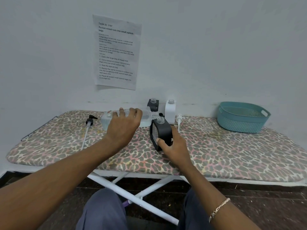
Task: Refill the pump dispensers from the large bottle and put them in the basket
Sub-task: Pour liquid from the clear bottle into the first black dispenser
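Note:
My left hand [123,125] grips the large clear bottle [146,116], tipped on its side with its open mouth at the neck of a black dispenser bottle [162,131]. My right hand [172,145] holds that black dispenser near its base, tilted slightly left, pump off. A second black dispenser [153,105] and a white dispenser [170,112] stand open at the back by the wall. A black pump head [90,121] with its long tube lies at the left. A white pump head [179,119] lies right of the white dispenser. The teal basket [240,121] sits at the far right.
Everything sits on an ironing board with a leopard-print cover [216,151], its metal rest [38,128] at the left end. A printed sheet [116,52] hangs on the wall behind. My knees and the board's white legs [132,195] are below the front edge.

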Action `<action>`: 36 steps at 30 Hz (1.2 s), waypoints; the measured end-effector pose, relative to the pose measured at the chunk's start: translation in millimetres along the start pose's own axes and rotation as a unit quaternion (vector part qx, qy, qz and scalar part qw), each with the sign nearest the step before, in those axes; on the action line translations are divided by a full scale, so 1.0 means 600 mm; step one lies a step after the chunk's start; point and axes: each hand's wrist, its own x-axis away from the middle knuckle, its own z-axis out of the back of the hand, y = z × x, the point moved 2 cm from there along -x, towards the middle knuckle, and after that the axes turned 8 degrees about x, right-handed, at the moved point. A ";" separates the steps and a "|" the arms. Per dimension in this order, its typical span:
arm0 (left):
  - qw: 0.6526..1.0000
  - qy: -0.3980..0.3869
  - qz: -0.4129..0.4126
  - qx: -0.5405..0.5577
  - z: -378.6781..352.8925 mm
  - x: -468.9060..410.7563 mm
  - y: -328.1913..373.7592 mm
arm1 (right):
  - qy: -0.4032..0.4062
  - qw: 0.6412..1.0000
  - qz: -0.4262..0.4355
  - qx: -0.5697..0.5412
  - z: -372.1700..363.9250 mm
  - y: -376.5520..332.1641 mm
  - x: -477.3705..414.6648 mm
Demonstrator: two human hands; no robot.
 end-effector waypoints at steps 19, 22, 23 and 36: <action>1.000 -0.002 -0.001 -0.003 -0.001 -0.003 0.001 | 0.000 1.000 0.003 -0.001 0.003 -0.004 0.002; 1.000 -0.005 -0.001 -0.004 0.000 -0.003 0.002 | 0.000 1.000 0.002 0.001 0.003 -0.003 0.002; 1.000 -0.005 -0.001 -0.005 0.000 -0.003 0.002 | 0.000 1.000 0.001 0.001 0.003 -0.003 0.002; 1.000 0.002 -0.006 -0.006 -0.001 -0.004 0.000 | 0.001 1.000 0.001 0.000 0.002 -0.001 0.000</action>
